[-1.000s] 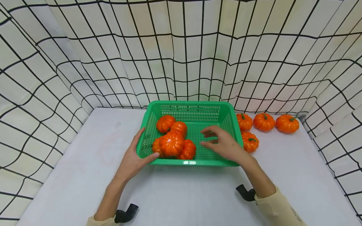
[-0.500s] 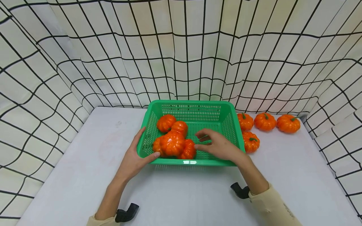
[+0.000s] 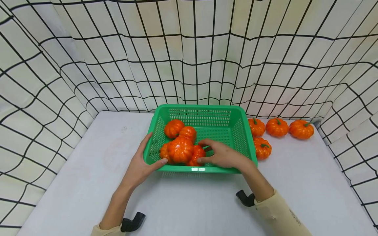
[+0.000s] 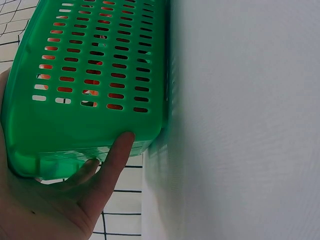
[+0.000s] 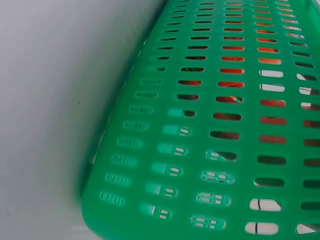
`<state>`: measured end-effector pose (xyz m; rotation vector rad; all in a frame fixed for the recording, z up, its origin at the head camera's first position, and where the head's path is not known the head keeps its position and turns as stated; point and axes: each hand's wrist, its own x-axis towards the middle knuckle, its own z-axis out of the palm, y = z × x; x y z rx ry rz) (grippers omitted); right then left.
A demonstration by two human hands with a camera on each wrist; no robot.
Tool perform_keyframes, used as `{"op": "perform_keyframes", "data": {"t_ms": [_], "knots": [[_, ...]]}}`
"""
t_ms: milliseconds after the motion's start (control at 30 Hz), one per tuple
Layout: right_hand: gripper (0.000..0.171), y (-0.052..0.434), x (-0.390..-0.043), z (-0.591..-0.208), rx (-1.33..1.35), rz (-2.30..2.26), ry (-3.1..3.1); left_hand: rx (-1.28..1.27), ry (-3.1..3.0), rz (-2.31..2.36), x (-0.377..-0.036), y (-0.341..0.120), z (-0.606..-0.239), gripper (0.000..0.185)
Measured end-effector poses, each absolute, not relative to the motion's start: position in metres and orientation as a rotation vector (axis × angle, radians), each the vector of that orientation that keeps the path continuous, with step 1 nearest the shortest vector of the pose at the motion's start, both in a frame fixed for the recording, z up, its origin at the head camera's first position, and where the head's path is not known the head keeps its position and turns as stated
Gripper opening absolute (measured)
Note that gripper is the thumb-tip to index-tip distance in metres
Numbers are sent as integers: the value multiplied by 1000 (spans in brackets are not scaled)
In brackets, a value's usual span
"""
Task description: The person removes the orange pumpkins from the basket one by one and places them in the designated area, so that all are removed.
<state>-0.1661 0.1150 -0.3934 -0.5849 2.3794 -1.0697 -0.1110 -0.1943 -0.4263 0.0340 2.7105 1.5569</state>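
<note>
Left to right, head view. Your left hand (image 3: 141, 165) is gripping the near-left corner of the green basket (image 3: 237, 122), at about 7 o'clock on its rim: thumb curling over the front edge, fingers lying up the outer left wall. The left wrist view is confirming this, the thumb (image 4: 111, 161) pressing the basket (image 4: 90, 75) at its lower rim. Inside the basket, toward 9 o'clock, five toy pumpkins are heaped, the largest pumpkin (image 3: 180, 149) sitting on top.

Your right hand (image 3: 222, 154) is reaching over the front rim with wrist low and fingers extended; its fingertips are touching the near-right pumpkin (image 3: 197, 153) of the heap. The fingers are beginning to wrap it, but whether they are clamped on it or only resting there cannot be told. The right wrist view is showing only the basket wall (image 5: 210, 130).

Four more pumpkins, among them the nearest outside pumpkin (image 3: 262, 147), are lying on the white table (image 3: 88, 183) at 3 o'clock of the basket.

Risk: the heap is loosely stacked, so pulling the lower pumpkin would probably be toppling the top one; a slack left-hand grip would be letting the light basket slide.
</note>
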Motion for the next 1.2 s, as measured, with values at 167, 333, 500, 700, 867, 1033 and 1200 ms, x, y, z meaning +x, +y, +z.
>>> {"op": "perform_keyframes", "data": {"t_ms": [167,333,500,700,867,1033,1200], "knots": [[58,114,-167,-395,-609,-1069,2385,33,2710,1549,-112,-194,-426,102],[54,115,-169,-396,-614,-1103,2389,32,2713,1543,-112,-194,-426,101],[67,114,-170,-396,-580,-1109,2402,38,2709,1554,-112,-195,-426,102],[70,118,-169,-394,-493,-1091,2479,37,2701,1555,-112,-194,-426,102],[66,126,-168,-391,-463,-1104,2555,38,2705,1556,-112,-194,-426,102],[68,137,-168,-384,-415,-1188,2610,31,2704,1556,-112,-194,-426,102],[66,145,-168,-378,-386,-1306,2630,31,2705,1556,-111,-194,-426,103]]}}
